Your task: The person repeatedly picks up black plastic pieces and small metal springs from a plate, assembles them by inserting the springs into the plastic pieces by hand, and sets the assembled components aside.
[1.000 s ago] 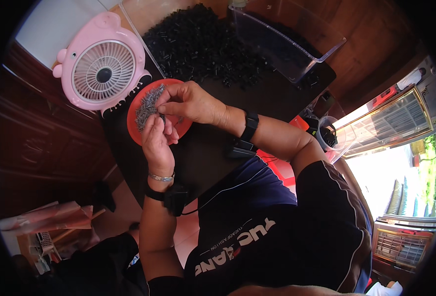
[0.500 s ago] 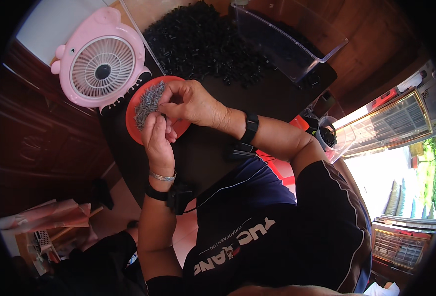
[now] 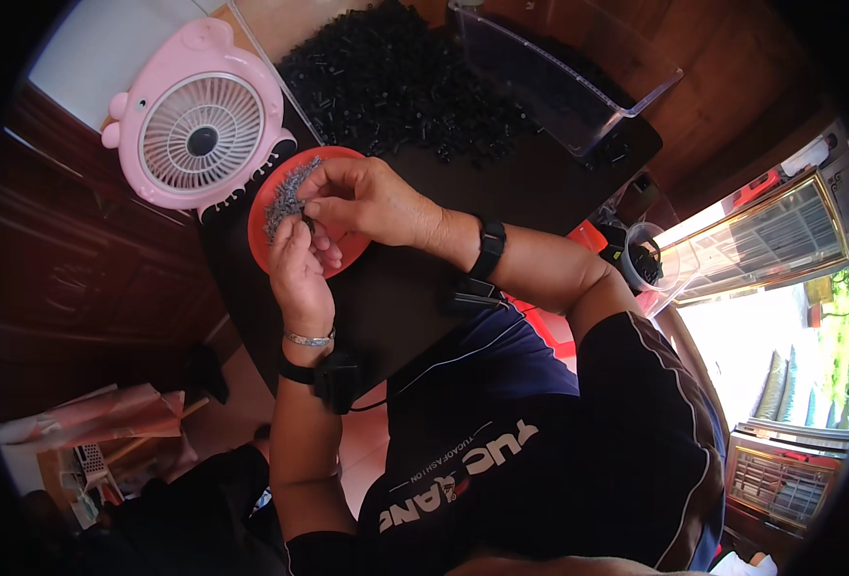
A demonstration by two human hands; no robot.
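Observation:
Both my hands work above a round red dish [image 3: 261, 248] that holds a heap of small grey metal pieces [image 3: 285, 197], which look like screws. My left hand [image 3: 300, 274] is closed, its fingertips around a small black piece [image 3: 309, 224] that my fingers mostly cover. Just beyond it, my right hand [image 3: 376, 204] pinches thumb and forefinger together at the edge of the grey heap, close to the black piece. Whatever lies in that pinch is too small and too covered to make out.
A pink fan [image 3: 201, 120] stands left of the dish. A big pile of small black parts [image 3: 396, 86] covers the far side of the dark table [image 3: 415, 288], beside a clear plastic bin [image 3: 578, 106]. On the right stands a clear round tub [image 3: 647, 252] with black parts.
My left hand has shifted slightly left and toward me, its fingers turned a little. My right hand stays nearly in place, its pinch a little lower.

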